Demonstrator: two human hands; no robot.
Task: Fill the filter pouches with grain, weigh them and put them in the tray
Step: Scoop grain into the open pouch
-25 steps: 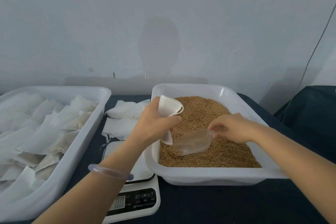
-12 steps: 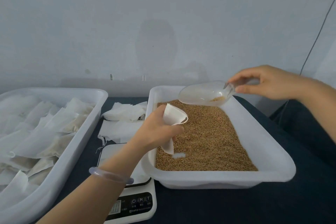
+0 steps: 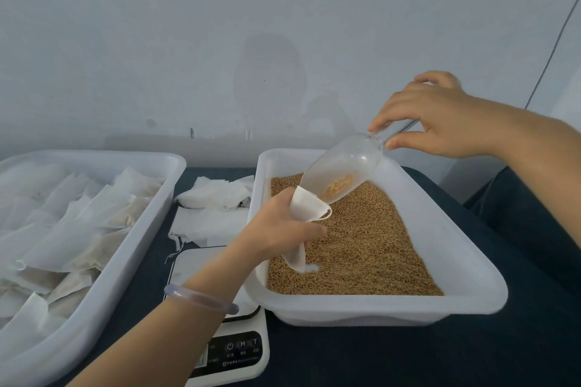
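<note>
Filter pouch (image 3: 309, 207) clutched in left grip (image 3: 276, 231); scoop (image 3: 342, 163) pinched by right grip (image 3: 440, 116); scale (image 3: 239, 358), spare pouches (image 3: 217, 198) beside grain tray (image 3: 393, 308).

Pale wall (image 3: 283, 25), dark blue tablecloth (image 3: 408, 355), thin cable (image 3: 553, 50) (upper right), translucent bangle (image 3: 201, 300)

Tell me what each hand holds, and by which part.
The left hand grips the filter pouch around its middle, mouth open upward. The right hand pinches the clear scoop by its handle.
</note>
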